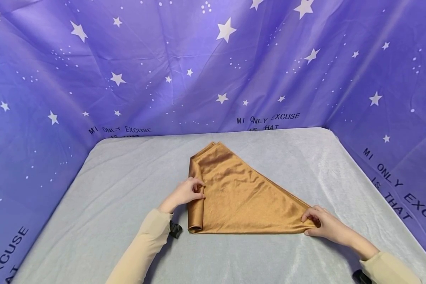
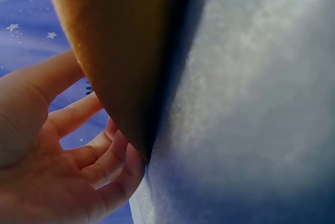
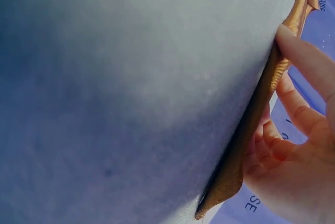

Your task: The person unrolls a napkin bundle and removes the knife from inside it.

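A shiny golden-brown satin cloth (image 1: 248,193) lies folded on the table, straight along its near edge and slanting down to a narrow corner at the right. Its left side is turned into a loose roll (image 1: 196,213), whose open end faces me. My left hand (image 1: 185,194) holds this roll at mid-length, thumb and fingers curled on it. In the left wrist view the fingers reach along the side of the brown roll (image 2: 115,51). My right hand (image 1: 326,228) grips the cloth's right corner, the thumb at the near edge and the fingers over the slanted side.
Pale grey fabric covers the table (image 1: 127,177). Purple curtains (image 1: 184,59) with white stars and printed lettering hang behind it and at both sides. A black strap mount (image 1: 175,229) sits at the left wrist, another (image 1: 361,277) at the right.
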The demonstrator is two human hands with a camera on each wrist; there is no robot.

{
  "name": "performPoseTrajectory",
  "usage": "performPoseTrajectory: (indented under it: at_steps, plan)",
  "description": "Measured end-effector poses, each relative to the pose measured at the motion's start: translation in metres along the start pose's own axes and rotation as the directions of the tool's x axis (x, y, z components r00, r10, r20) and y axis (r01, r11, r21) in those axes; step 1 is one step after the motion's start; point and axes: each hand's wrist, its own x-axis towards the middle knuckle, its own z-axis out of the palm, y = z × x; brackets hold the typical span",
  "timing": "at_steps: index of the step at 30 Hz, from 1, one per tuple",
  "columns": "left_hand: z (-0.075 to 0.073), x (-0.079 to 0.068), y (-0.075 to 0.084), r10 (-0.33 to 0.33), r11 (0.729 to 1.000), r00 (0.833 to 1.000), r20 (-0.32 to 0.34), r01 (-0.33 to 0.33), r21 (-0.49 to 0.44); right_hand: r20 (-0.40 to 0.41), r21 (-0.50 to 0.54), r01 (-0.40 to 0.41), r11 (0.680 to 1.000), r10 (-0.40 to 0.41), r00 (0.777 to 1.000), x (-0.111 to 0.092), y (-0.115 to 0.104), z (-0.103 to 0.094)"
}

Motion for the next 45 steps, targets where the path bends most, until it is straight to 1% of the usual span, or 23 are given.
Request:
performPoseTrajectory:
  at_steps: [3,9,14,17,25,29,32,35,37,40,45]
  plan:
    - [0.0,0.002,0.002,-0.009,0.999,1.0,0.027,0.008,0.048,-0.003,-0.013,-0.005,1.0,0.005,1.0,0.0,-0.001,0.0]
    - [0.001,0.006,0.003,-0.075,0.993,0.993,0.09,0.066,0.095,0.004,-0.026,-0.016,1.0,0.016,1.0,0.001,-0.003,0.0]
    - [0.0,0.009,0.004,-0.09,0.99,0.988,0.124,0.075,0.119,0.011,-0.02,-0.019,1.0,0.019,1.0,0.0,-0.002,0.0]
    - [-0.001,0.01,0.006,-0.104,0.989,0.985,0.139,0.087,0.12,0.009,-0.013,-0.017,1.0,0.017,1.0,0.0,0.0,0.0]
    - [-0.001,0.012,0.009,-0.164,0.979,0.976,0.14,0.144,0.144,0.006,0.001,-0.009,1.0,0.009,1.0,0.0,0.0,0.0]
    - [-0.001,0.011,0.008,-0.172,0.98,0.977,0.129,0.156,0.123,0.003,-0.009,-0.014,1.0,0.014,1.0,0.0,-0.001,0.0]
    - [-0.001,0.009,0.005,-0.171,0.984,0.978,0.119,0.163,0.074,0.003,-0.012,-0.011,1.0,0.012,1.0,0.0,-0.002,0.001]
    - [-0.001,0.006,0.003,-0.156,0.988,0.983,0.099,0.155,0.016,0.004,-0.01,-0.008,1.0,0.008,1.0,0.0,-0.002,0.001]
    - [-0.002,0.004,0.001,-0.136,0.99,0.987,0.083,0.138,-0.017,0.0,-0.013,-0.006,1.0,0.006,1.0,0.0,-0.001,0.001]
    - [-0.003,0.002,-0.001,-0.114,0.992,0.991,0.066,0.117,-0.042,0.0,-0.007,-0.005,1.0,0.005,1.0,-0.001,0.0,0.001]
    - [-0.005,-0.004,-0.003,-0.113,0.987,0.993,0.036,0.117,-0.109,0.009,0.006,-0.01,1.0,0.01,1.0,-0.001,0.001,0.0]
